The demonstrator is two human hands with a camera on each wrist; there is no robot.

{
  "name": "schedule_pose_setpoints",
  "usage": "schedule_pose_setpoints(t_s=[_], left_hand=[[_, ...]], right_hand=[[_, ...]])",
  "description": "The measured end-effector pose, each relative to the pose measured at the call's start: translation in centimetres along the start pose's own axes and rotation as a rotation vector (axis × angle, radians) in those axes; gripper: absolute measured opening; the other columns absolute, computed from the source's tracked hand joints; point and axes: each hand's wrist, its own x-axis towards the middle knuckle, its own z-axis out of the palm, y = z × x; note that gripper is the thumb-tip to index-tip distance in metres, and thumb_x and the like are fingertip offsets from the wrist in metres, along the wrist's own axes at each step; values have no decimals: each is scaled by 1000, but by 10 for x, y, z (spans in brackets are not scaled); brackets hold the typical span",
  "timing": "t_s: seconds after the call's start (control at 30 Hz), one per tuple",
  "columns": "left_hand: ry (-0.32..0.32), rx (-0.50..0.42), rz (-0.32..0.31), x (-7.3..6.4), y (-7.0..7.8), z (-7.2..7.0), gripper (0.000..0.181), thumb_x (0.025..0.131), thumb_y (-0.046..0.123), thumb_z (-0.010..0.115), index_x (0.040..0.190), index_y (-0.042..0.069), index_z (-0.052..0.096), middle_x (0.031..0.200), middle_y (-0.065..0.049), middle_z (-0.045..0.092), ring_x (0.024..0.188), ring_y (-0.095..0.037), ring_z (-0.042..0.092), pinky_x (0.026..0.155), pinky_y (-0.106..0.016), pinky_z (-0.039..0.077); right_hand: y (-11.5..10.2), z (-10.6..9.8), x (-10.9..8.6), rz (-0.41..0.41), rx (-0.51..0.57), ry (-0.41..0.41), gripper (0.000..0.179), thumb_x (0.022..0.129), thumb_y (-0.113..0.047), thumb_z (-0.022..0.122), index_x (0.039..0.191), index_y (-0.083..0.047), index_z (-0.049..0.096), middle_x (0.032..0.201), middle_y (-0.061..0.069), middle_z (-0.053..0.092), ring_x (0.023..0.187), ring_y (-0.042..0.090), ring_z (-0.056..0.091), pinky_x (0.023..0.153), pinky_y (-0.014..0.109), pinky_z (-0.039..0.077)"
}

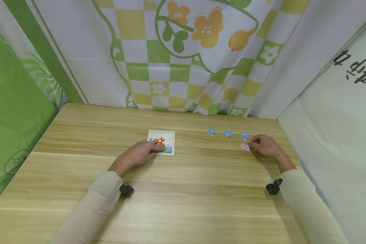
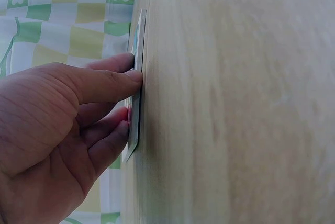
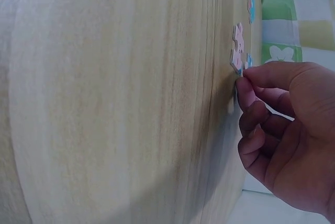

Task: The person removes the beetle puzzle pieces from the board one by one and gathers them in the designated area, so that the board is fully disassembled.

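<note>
A square jigsaw board (image 1: 174, 144) with a pale wooden rim lies flat on the table, left of centre. Fitted pieces inside it show a red star-like shape with a yellow middle, and blue and green along the bottom. My left hand (image 1: 141, 150) rests on the board's left part, its fingers over the pieces and the thumb at the near edge (image 2: 138, 96). Farther right, my right hand (image 1: 264, 145) pinches the end of a pink puzzle piece (image 1: 244, 147) between thumb and index finger. In the right wrist view this pink piece (image 3: 237, 51) is by the fingertips.
Blue puzzle pieces lie in a row behind the pink one: one at the left (image 1: 211, 131), one in the middle (image 1: 227, 133), and one near the right hand (image 1: 245, 136). A checked curtain (image 1: 183, 73) hangs along the table's back edge; a white wall sheet borders the right side.
</note>
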Motion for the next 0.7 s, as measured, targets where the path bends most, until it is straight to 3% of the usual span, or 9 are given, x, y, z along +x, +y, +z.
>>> schedule_pose_setpoints(t_s=[0.2, 0.43, 0.6, 0.7], left_hand=[[-1, 13, 2, 0, 1, 0, 42, 101, 4, 64, 142, 13, 64, 154, -28, 41, 140, -42, 43, 110, -54, 40], [-7, 45, -7, -2, 3, 1, 44, 102, 0, 60, 144, 12, 62, 156, -29, 39, 130, -53, 50, 108, -58, 40], [39, 58, 19, -1, 4, 2, 43, 100, -4, 63, 140, 11, 66, 147, -27, 51, 124, -45, 57, 104, -53, 46], [68, 71, 41, -2, 4, 3, 44, 97, -8, 63, 137, 9, 68, 134, -22, 60, 112, -38, 62, 96, -48, 51]], right_hand=[[-6, 0, -2, 4, 5, 27, 26, 107, -20, 56, 109, 1, 70, 99, 13, 69, 86, 25, 58, 74, 39, 47], [-30, 5, -3, -82, 19, 49, 26, 106, -20, 58, 109, 2, 71, 99, 13, 72, 88, 24, 62, 79, 41, 48], [-52, 14, 0, -151, 55, 16, 21, 105, -14, 59, 109, 4, 70, 97, 12, 70, 85, 22, 62, 77, 39, 50], [-66, 22, 2, -206, 59, -7, 19, 105, -13, 60, 108, 2, 71, 96, 9, 70, 87, 21, 62, 78, 39, 50]])
